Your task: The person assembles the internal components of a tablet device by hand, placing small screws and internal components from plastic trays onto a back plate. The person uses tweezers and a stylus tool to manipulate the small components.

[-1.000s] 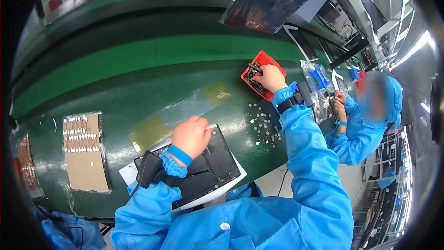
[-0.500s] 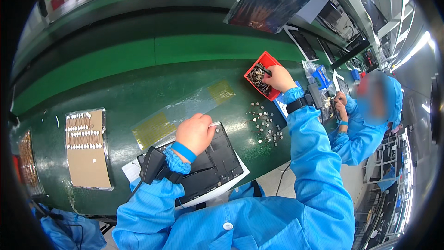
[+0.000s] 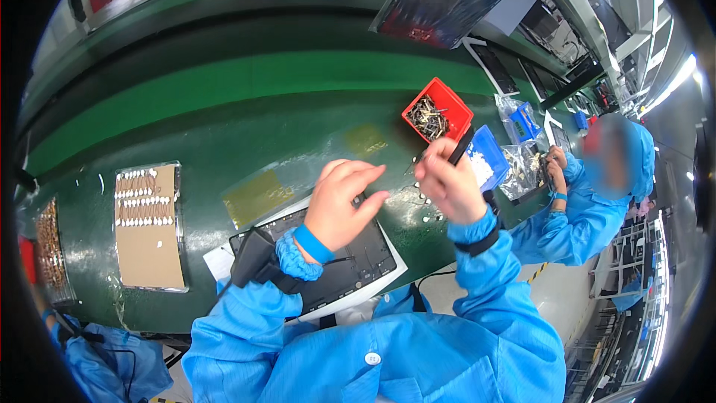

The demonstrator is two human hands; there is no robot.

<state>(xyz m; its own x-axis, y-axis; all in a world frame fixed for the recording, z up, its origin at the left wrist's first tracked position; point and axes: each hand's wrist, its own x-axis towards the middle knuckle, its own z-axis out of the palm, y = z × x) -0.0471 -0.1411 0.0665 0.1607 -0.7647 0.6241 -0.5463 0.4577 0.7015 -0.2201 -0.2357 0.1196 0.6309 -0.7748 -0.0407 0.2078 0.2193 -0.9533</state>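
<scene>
My left hand (image 3: 341,207) hovers over a flat black device housing (image 3: 350,272), thumb and fingers apart with nothing between them. The housing lies on white sheets at the bench's near edge, and my hand and forearm hide part of it. My right hand (image 3: 453,185) is closed round a slim black stick-like tool (image 3: 462,146) that sticks up past the fingers; its exact kind does not show. Thin dark bits appear by those fingertips, too small to make out. Just beyond is a red bin (image 3: 456,104) of small metal parts. My right hand partly covers scattered small whitish pieces (image 3: 426,218).
At left, a brown card (image 3: 149,257) carries rows of small white-ended parts. Yellow film patches (image 3: 257,198) lie mid-bench. A blue tray (image 3: 488,151) of white pieces and clear bags stand right of the bin. A co-worker in blue (image 3: 567,220) works at right.
My right hand has come out of the red bin and moved nearer, holding the black tool. My left hand has lifted off the housing's upper edge and opened.
</scene>
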